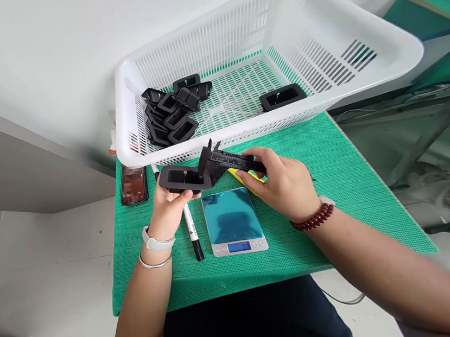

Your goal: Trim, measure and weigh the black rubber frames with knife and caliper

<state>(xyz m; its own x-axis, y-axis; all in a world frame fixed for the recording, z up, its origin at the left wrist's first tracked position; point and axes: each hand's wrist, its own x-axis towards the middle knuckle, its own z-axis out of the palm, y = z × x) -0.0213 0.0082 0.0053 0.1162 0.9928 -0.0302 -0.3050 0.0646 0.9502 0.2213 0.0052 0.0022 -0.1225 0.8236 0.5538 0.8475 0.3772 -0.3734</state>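
My left hand [167,211] grips a black rectangular frame part [173,179] with an open middle, held above the mat. In my right hand [288,182] is a black caliper [232,160] with white scale markings. The caliper's jaws reach to the right end of the frame part; whether they touch its wall I cannot tell. Below the hands lies a small scale [233,216] with a blue reflective plate and a lit display. A white marker with a black cap [193,232] is left of the scale, and a yellow object [247,181] shows partly behind my right fingers.
Behind the hands, a white perforated basket [221,140] holds several black frame parts [177,117] at its left and one [283,97] near its front right. A phone [133,185] lies at the left of the green mat [300,246]. Green material [435,6] is at the far right.
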